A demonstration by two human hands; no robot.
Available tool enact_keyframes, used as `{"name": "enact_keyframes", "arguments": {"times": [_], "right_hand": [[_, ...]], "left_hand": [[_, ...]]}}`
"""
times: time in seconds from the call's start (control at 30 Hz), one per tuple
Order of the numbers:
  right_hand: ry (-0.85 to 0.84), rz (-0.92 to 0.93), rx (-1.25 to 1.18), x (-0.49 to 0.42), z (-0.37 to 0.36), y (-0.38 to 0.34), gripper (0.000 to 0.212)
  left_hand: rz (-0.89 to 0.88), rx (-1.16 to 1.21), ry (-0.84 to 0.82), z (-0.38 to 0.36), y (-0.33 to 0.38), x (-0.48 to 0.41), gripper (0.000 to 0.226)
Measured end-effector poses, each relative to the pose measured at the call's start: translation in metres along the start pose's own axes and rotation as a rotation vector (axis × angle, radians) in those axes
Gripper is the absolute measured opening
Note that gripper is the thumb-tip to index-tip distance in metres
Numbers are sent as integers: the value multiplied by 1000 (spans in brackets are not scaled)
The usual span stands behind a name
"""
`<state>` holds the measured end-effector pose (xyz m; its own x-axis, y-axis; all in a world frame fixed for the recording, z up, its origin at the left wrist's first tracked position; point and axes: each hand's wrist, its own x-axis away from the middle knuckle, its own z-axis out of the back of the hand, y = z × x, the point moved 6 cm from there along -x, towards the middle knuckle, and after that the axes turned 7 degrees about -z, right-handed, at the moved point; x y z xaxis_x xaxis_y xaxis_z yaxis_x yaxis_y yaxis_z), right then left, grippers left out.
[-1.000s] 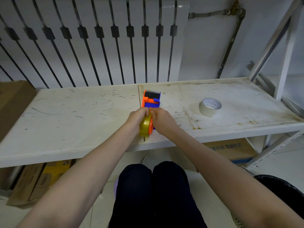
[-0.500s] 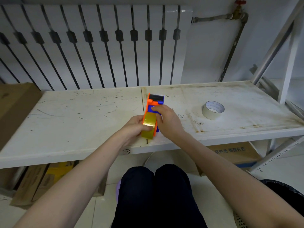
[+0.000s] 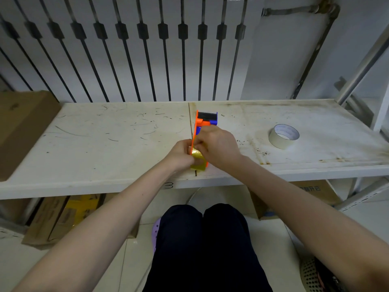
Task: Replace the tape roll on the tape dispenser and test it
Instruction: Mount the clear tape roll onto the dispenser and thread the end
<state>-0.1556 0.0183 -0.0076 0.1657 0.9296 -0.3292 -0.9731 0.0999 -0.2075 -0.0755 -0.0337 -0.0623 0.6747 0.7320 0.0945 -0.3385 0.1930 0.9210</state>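
The dispenser [image 3: 205, 120] lies on the table [image 3: 105, 144] along the seam between its two boards, black roller end away from the person and the yellow roll [image 3: 197, 158] at the near end, close to the front edge. The left hand [image 3: 181, 154] curls against the yellow roll from the left. The right hand [image 3: 219, 144] wraps over the dispenser's middle, fingers bent round its frame. The dispenser looks like light, stiff plastic, so it probably slides or tips easily unless pinned down. The frame just ahead of the roll seems the best place to hold it. The cutter end likely carries teeth and is better avoided. The yellow roll is likely light and rigid with a slick outer face, so its flat sides should give a surer grip than its rim. The near edge is the main hazard, as a pull toward the body could drag the dispenser off. Bare table lies to the left and beyond. The white roll [image 3: 283, 135] sits well apart on the right, and a box [image 3: 23, 127] bounds the far left.
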Motion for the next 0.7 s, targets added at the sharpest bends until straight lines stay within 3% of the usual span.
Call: {"name": "enact_keyframes", "arguments": {"times": [0.17, 0.33, 0.53, 0.7], "right_hand": [[30, 11, 192, -8, -3, -8, 7], [25, 98, 263, -2, -12, -10, 18], [-148, 133, -159, -3, -5, 18, 13], [-102, 159, -230, 2, -6, 34, 7]], "left_hand": [[7, -13, -8, 2, -2, -4, 29], [5, -34, -41, 6, -6, -6, 26], [-21, 138, -81, 4, -1, -5, 26], [-7, 170, -87, 3, 3, -9, 26]]}}
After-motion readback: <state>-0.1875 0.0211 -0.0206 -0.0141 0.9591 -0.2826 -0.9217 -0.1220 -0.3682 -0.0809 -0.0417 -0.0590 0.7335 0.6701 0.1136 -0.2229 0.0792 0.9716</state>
